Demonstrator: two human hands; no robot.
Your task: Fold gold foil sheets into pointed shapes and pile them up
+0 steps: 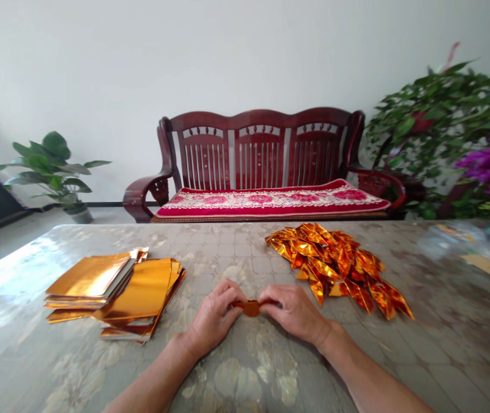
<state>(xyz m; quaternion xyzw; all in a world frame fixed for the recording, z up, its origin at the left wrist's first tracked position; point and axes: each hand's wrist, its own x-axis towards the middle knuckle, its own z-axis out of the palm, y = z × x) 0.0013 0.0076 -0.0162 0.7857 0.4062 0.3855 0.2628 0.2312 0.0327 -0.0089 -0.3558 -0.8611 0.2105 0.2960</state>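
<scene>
Between my two hands is a small folded piece of orange-gold foil paper [252,308], its middle showing as a rounded flap. My left hand [218,312] pinches its left end between thumb and fingers. At the right end, my right hand [294,310] grips it the same way. The ends of the paper are hidden in my fingers. To the left lie stacks of flat gold foil sheets [139,289], loosely overlapped. On the right, beyond my right hand, sits a heap of folded foil pieces [334,261] with pointed ends.
A patterned cover lies over the table [210,252]. Clear plastic wrapping [455,238] and a tan card piece [489,268] lie at the right edge. Behind stands a wooden bench [259,123] with a red floral cushion [270,201]; plants flank it.
</scene>
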